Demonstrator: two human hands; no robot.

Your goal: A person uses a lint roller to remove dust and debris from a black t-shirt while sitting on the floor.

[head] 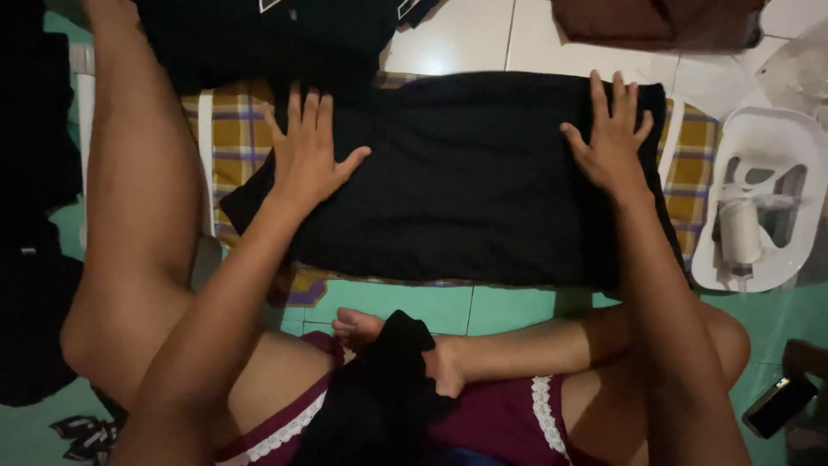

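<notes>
left hand [309, 155] flat, fingers spread, on left end of folded black cloth [466, 181] — right hand [611, 138] same at right end, neither gripping. palms likely pressing fold flat. cloth lies on checked yellow mat [237, 138] on floor, probably as padding. white iron [763, 203] parked just right of mat, within reach. phone [779, 404] on floor by knee. more dark clothes [285, 34] piled beyond.

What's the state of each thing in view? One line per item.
left hand: open, flat on the black garment
right hand: open, flat on the black garment
black garment: folded into a rectangle, lying on the plaid cloth
plaid cloth: spread on the floor
iron: resting in its white stand
phone: lying on the floor, screen dark
brown cloth: folded
</notes>
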